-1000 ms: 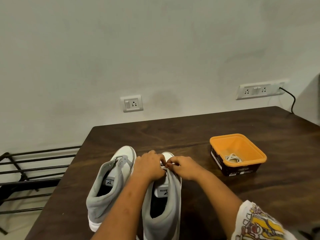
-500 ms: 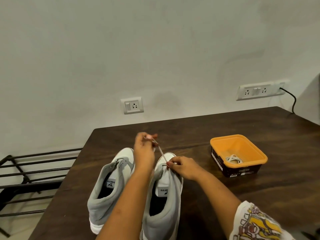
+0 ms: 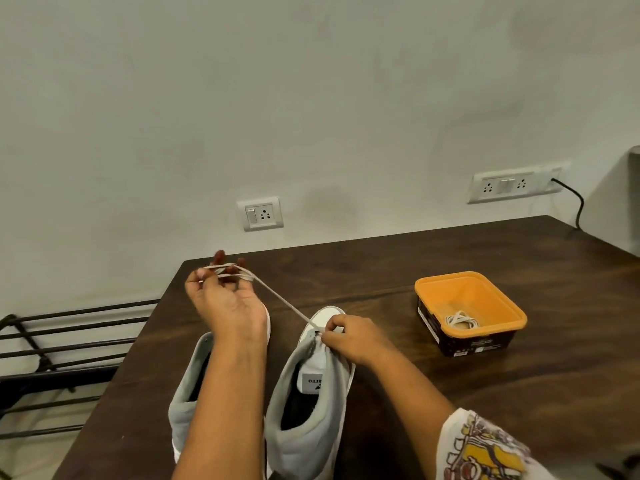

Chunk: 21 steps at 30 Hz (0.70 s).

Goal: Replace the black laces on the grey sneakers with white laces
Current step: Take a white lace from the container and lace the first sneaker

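Observation:
Two grey high-top sneakers stand side by side on the dark wooden table (image 3: 415, 258), toes pointing away. My left forearm hides much of the left sneaker (image 3: 188, 386). My left hand (image 3: 228, 299) is raised above it, palm toward me, with a white lace (image 3: 280, 299) looped round its fingers. The lace runs taut down to the front eyelets of the right sneaker (image 3: 311, 393). There my right hand (image 3: 349, 337) pinches the lace at the shoe's tongue. No black lace is visible.
An orange tub (image 3: 498, 320) with a dark label stands to the right of the shoes; a coiled white lace (image 3: 462, 320) lies inside. A black metal rack (image 3: 69, 341) is left of the table. Wall sockets (image 3: 263, 213) sit behind.
My left hand has risen and moved left and away from the right sneaker, drawing the white lace out longer. My right hand has stayed at the eyelets.

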Each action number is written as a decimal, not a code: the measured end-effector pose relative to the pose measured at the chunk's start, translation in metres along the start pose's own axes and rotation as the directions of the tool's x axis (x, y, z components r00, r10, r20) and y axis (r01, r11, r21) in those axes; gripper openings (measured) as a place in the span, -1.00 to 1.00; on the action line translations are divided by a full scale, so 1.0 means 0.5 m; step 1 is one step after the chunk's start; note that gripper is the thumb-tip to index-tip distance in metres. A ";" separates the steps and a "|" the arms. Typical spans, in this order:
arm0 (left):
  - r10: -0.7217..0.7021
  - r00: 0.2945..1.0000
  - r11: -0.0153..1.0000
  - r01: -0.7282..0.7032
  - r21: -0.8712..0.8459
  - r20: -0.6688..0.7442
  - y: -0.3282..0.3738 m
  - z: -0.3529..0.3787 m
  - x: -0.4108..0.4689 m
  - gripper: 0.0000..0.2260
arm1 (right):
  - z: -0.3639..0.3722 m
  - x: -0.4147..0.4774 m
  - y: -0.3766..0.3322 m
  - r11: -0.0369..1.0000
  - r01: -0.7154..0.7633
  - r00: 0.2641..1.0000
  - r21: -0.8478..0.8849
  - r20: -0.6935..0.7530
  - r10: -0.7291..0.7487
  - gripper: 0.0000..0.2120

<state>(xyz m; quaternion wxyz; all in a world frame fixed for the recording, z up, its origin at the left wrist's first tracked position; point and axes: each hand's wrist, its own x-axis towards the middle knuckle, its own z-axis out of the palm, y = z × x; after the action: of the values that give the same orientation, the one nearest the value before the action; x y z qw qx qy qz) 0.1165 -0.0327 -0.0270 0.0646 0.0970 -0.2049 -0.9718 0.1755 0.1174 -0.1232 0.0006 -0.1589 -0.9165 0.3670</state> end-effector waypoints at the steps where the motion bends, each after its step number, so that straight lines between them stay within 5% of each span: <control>1: 0.021 1.000 0.999 -0.021 -0.037 0.001 0.010 0.004 0.008 -0.75 | -0.003 -0.001 0.002 1.000 -0.010 1.000 -0.008 -0.020 0.010 -0.85; 4: 0.103 0.994 0.993 -0.100 -0.066 0.047 0.044 0.019 0.031 -0.72 | -0.012 -0.001 0.009 0.999 -0.023 0.997 -0.045 -0.069 0.020 -0.84; 7: 0.192 0.958 0.935 -0.244 0.256 0.211 0.038 0.026 0.028 -0.74 | -0.020 0.006 0.009 0.997 -0.016 0.998 -0.081 -0.054 0.011 -0.84; 9: 0.127 0.900 0.661 -0.390 0.641 0.417 -0.003 0.006 0.014 -0.79 | -0.023 0.009 0.006 0.995 -0.013 1.000 -0.095 -0.028 0.010 -0.84; 11: -0.157 0.782 0.190 -0.575 0.796 0.603 -0.055 -0.033 0.007 -0.87 | -0.022 0.009 0.005 0.994 -0.002 1.000 -0.113 -0.022 0.000 -0.83; 13: -0.532 0.651 -0.272 -0.737 0.619 0.541 -0.100 -0.079 0.011 -0.81 | -0.018 0.010 0.005 0.991 0.007 1.000 -0.130 -0.019 -0.009 -0.80; 15: -0.680 0.619 -0.501 -0.784 0.367 0.393 -0.124 -0.105 0.016 -0.71 | -0.014 0.013 0.006 0.994 0.004 1.000 -0.107 -0.004 -0.004 -0.74; 18: -0.661 0.640 -0.579 -0.767 0.277 0.392 -0.132 -0.116 0.019 -0.72 | -0.020 0.013 0.006 0.997 0.004 0.999 -0.075 0.041 -0.001 -0.78; 21: -0.652 0.578 -0.610 -0.784 0.114 0.491 -0.135 -0.119 0.017 -0.79 | -0.031 0.010 0.006 0.998 0.022 0.996 -0.061 0.093 -0.016 -0.92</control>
<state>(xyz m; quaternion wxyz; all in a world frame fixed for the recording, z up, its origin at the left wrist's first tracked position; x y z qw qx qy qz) 0.1152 0.0040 -0.1093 0.0407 -0.3693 -0.9284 -0.0047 0.1735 0.1314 -0.1146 -0.0430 -0.1331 -0.9280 0.3454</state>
